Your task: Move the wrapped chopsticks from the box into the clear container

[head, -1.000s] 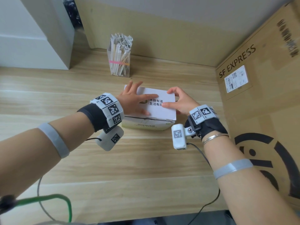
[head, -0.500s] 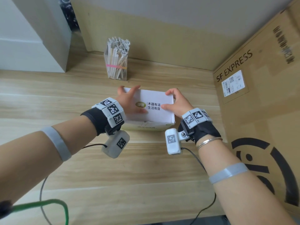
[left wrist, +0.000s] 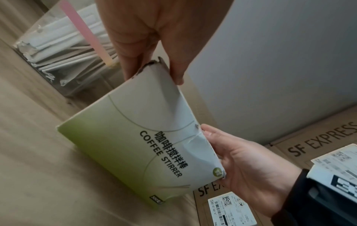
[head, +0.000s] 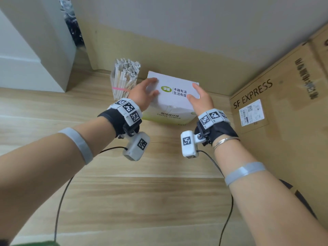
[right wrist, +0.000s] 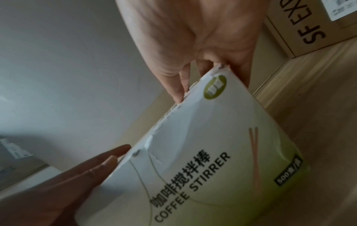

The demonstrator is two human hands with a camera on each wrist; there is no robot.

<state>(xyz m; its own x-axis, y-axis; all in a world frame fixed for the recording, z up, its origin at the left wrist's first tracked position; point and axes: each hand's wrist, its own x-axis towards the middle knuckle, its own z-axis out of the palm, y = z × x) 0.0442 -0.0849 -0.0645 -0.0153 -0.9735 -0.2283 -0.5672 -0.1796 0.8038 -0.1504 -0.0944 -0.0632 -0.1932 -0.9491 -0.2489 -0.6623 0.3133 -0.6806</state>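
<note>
A white and green box (head: 174, 105) printed "COFFEE STIRRER" stands closed at the back of the wooden table (head: 142, 192). I cannot tell whether it rests on the table. My left hand (head: 147, 91) grips its upper left corner, thumb on one face and fingers on the other, as the left wrist view shows at the box (left wrist: 135, 130). At the upper right corner my right hand (head: 197, 96) holds the box (right wrist: 203, 152) the same way. Just left of the box stands the clear container (head: 124, 82), full of paper-wrapped chopsticks, with a pink band around it.
A large cardboard carton (head: 284, 121) marked SF EXPRESS walls off the right side. A white cabinet (head: 35, 59) stands at the back left. The wall runs close behind the box. Black cables (head: 60, 201) trail over the near part of the table.
The box has moved from the middle of the table back toward the wall, beside the clear container. Both hands have shifted from lying on the lid to holding its upper corners.
</note>
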